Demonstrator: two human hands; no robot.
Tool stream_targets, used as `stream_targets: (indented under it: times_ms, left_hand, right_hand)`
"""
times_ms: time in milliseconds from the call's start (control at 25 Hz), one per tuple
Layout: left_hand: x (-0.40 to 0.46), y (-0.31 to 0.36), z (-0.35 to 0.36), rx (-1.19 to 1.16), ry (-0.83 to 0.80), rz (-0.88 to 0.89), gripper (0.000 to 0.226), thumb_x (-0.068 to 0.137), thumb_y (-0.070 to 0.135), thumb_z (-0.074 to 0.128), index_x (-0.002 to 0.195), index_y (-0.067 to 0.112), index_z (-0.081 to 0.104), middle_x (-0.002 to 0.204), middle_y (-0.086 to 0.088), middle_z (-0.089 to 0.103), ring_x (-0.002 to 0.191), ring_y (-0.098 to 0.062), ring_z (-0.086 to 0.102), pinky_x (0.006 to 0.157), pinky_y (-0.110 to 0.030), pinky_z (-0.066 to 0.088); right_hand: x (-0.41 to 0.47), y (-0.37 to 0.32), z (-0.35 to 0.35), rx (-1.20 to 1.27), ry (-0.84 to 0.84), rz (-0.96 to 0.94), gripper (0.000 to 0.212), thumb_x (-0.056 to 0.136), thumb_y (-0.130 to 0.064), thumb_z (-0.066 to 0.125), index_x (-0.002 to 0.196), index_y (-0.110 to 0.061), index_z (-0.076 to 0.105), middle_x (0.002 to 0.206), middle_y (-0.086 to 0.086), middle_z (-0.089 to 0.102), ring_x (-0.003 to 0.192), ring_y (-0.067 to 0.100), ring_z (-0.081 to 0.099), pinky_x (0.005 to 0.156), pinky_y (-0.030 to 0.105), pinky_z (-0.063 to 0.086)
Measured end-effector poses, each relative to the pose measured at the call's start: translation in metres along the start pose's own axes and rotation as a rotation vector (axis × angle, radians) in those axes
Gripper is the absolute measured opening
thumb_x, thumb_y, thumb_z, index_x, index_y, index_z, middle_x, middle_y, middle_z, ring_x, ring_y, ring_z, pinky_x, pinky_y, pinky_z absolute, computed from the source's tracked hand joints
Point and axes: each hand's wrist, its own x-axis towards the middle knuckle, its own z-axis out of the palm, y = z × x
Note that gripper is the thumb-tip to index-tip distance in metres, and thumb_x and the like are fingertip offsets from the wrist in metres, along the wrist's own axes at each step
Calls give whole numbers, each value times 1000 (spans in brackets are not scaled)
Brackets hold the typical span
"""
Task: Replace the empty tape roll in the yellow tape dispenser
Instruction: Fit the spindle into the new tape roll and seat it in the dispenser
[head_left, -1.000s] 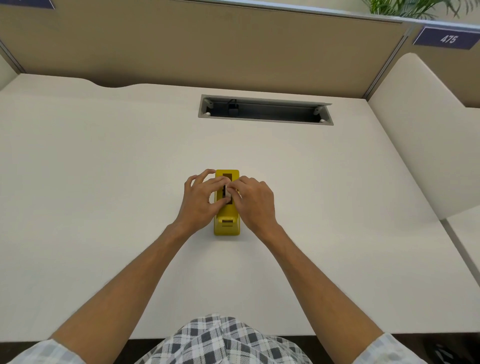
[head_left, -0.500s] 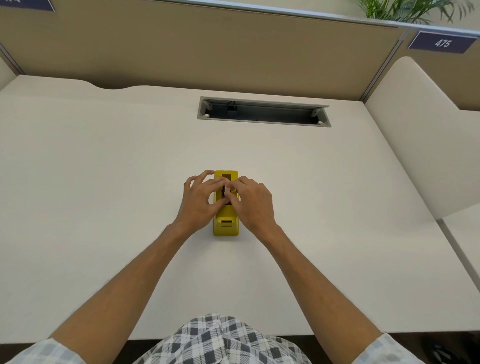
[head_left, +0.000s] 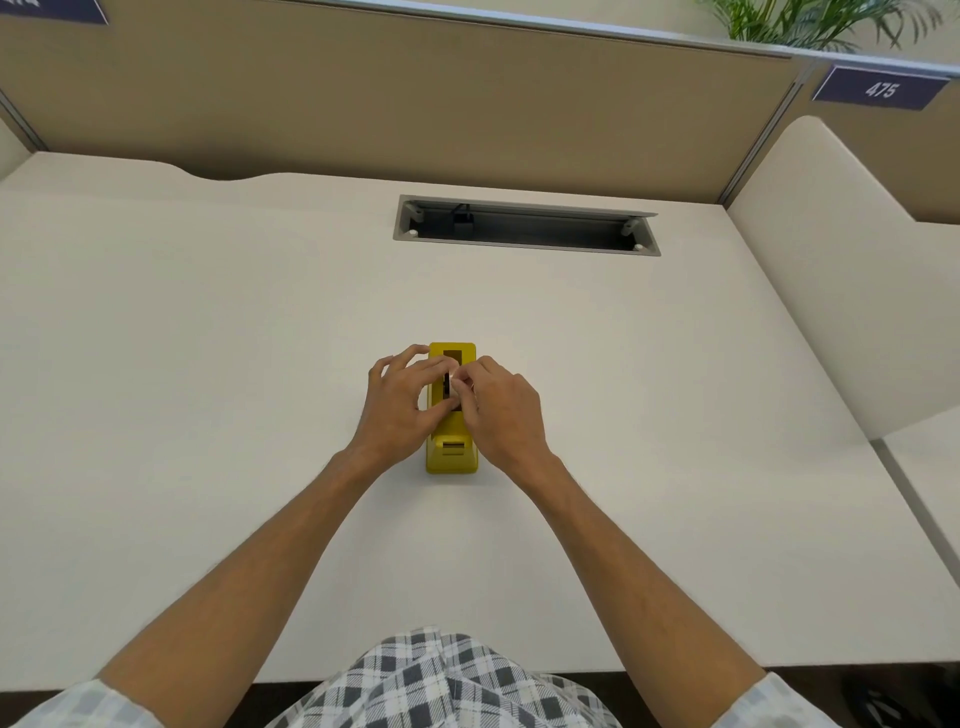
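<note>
The yellow tape dispenser (head_left: 451, 457) stands on the white desk (head_left: 208, 364) straight ahead, its cutter end toward me. My left hand (head_left: 402, 408) and my right hand (head_left: 501, 410) meet over its dark middle slot. Between their fingertips, pinched from both sides, is a small pale tape roll (head_left: 454, 385). Most of the roll and the slot are hidden by my fingers, so I cannot tell whether the roll sits in the slot or just above it.
A grey cable tray opening (head_left: 524, 226) lies in the desk beyond the dispenser. A tan partition wall (head_left: 415, 88) closes the back. A white side panel (head_left: 852, 291) stands at the right, under a sign reading 475 (head_left: 881, 89).
Both hands stay at the dispenser's slot. My fingertips have shifted a little around the roll, with the left fingers spread slightly wider. The dispenser has not moved.
</note>
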Motion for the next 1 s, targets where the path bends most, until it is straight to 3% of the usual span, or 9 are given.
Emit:
stream_targets:
  times_ms: [120, 200, 360, 520, 800, 1000]
  left_hand:
    - [0, 2, -1, -62, 3, 5, 33, 85, 29, 66, 116, 18, 66, 119, 5, 67, 122, -17, 51, 102, -44, 40]
    - [-1, 3, -1, -88, -4, -16, 36, 84, 23, 70, 119, 15, 65, 121, 2, 66, 123, -16, 50, 102, -42, 44]
    - [-1, 1, -2, -131, -29, -64, 40, 83, 8, 65, 122, 17, 63, 127, 2, 62, 127, -9, 44, 104, -31, 39]
    - [-1, -1, -4, -122, -45, -93, 47, 83, 1, 62, 127, 16, 60, 133, 0, 59, 131, -14, 43, 106, -27, 34]
    - [-3, -3, -3, -116, -79, -128, 49, 86, 1, 60, 132, 18, 56, 138, 0, 54, 134, -14, 41, 108, -29, 33]
    - [-4, -4, -2, -99, -89, -127, 50, 87, 4, 59, 133, 21, 54, 139, 0, 53, 134, -13, 40, 106, -25, 32]
  right_hand:
    - [-2, -1, 0, 1, 2, -12, 23, 101, -21, 47, 107, -10, 67, 98, 5, 67, 78, 25, 61, 68, 34, 47]
    - [-3, -1, 1, 11, 7, -10, 22, 100, -20, 49, 106, -11, 68, 97, 5, 67, 78, 25, 61, 68, 36, 48]
    - [-9, -2, 5, 9, 22, -4, 20, 99, -20, 51, 104, -11, 68, 95, 5, 66, 77, 26, 61, 69, 39, 49]
    - [-15, -2, 10, 22, 51, 7, 18, 98, -19, 55, 100, -11, 70, 92, 5, 67, 73, 26, 61, 66, 38, 49]
    - [-25, -2, 14, 34, 67, 18, 18, 97, -19, 57, 101, -10, 71, 89, 6, 68, 73, 25, 61, 65, 39, 50]
    - [-30, 1, 12, 45, 69, 20, 18, 97, -20, 58, 101, -10, 72, 87, 6, 68, 70, 23, 60, 62, 28, 39]
